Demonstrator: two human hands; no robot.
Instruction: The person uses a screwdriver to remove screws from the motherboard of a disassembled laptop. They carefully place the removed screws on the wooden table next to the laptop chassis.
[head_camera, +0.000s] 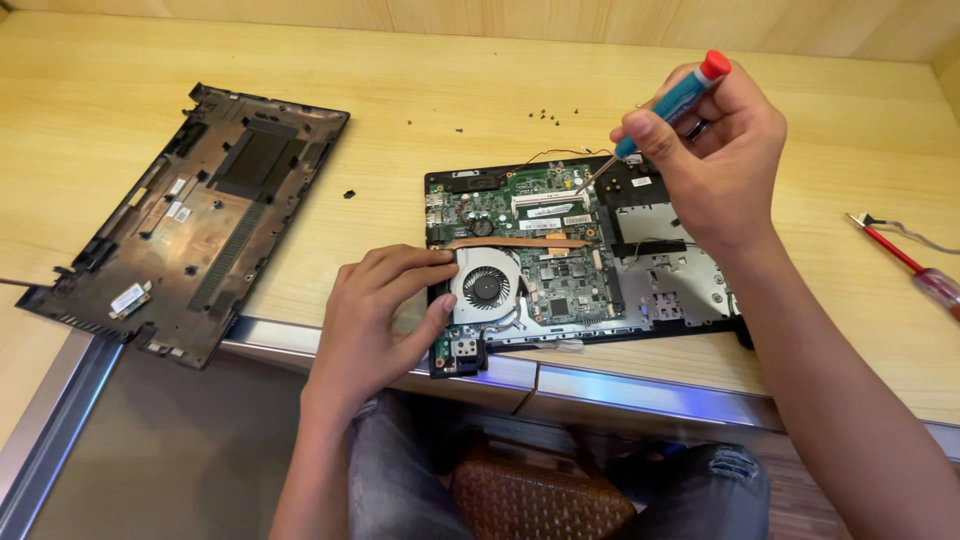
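From the head view, the left hand (375, 320) lies flat and spread on the opened laptop (580, 250) by its fan (485, 287), apparently steadying it, while the right hand (715, 150) grips a blue screwdriver (672, 102) tip-down on the circuit board (545, 245), with loose screws (545, 116), the removed bottom cover (190, 220) and a red screwdriver (910, 265) lying apart on the surface (420, 80).

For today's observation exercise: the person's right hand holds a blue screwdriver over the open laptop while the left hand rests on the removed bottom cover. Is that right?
Not quite. In the head view the left hand rests on the open laptop, beside its fan, not on the removed bottom cover. The right hand does hold the blue screwdriver there.
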